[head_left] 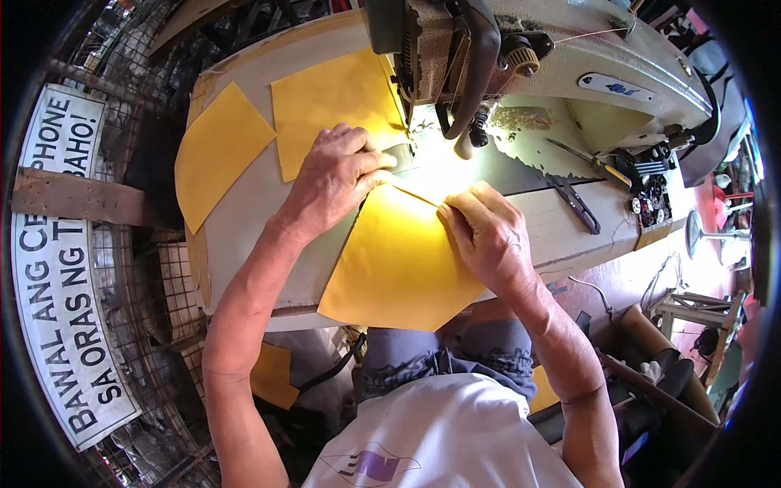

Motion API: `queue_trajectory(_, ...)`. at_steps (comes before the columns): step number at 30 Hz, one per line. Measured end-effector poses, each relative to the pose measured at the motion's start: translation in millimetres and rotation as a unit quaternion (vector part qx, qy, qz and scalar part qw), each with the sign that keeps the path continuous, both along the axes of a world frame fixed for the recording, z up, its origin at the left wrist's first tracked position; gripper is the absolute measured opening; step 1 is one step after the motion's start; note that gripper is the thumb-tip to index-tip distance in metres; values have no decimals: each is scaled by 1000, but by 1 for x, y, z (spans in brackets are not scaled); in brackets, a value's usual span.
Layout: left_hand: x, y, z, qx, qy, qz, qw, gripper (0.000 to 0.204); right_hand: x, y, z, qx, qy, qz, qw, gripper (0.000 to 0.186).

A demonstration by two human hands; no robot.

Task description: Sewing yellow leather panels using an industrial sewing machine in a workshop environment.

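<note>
A yellow sheet (399, 264), like stiff fabric or leather, hangs over the table's front edge toward my lap. My left hand (335, 175) is closed in a pinch on its upper left corner. At the upper right edge, my right hand (490, 232) grips the same sheet between thumb and fingers. The edge between both hands lies in bright lamp light, just in front of the sewing machine (521, 61). A small grey flat piece (399, 156) shows beside my left fingertips; I cannot tell whether they touch it. Glare hides the needle area.
Two more yellow pieces, a large one (333, 102) and a smaller one (224, 154), lie on the table's left. Right of the machine bed are thread snips (576, 203), a pointed tool (598, 165) and several bobbins (648, 207). Wire mesh (150, 325) borders the left.
</note>
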State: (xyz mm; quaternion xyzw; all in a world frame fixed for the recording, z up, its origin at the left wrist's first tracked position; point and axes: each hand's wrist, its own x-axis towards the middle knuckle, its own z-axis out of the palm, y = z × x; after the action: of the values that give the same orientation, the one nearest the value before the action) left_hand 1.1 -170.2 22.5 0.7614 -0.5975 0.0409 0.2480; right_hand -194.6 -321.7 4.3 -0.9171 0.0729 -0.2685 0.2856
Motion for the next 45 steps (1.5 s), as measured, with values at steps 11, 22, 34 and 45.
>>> queue_trajectory(11,-3,5,32,61,39,-61,996,13,6,-4,6,71,74,-34,994,22)
queue_trajectory(22,8,-13,36,152,110,-36,982,17,22,-36,41,133,217,53,966,16)
queue_trajectory(34,23,-23,7,150,-25,-42,987,19,25,-50,22,63,140,53,987,16)
queue_trajectory(45,14,-17,12,21,-190,-168,967,11,4,-35,7,-103,30,56,993,21)
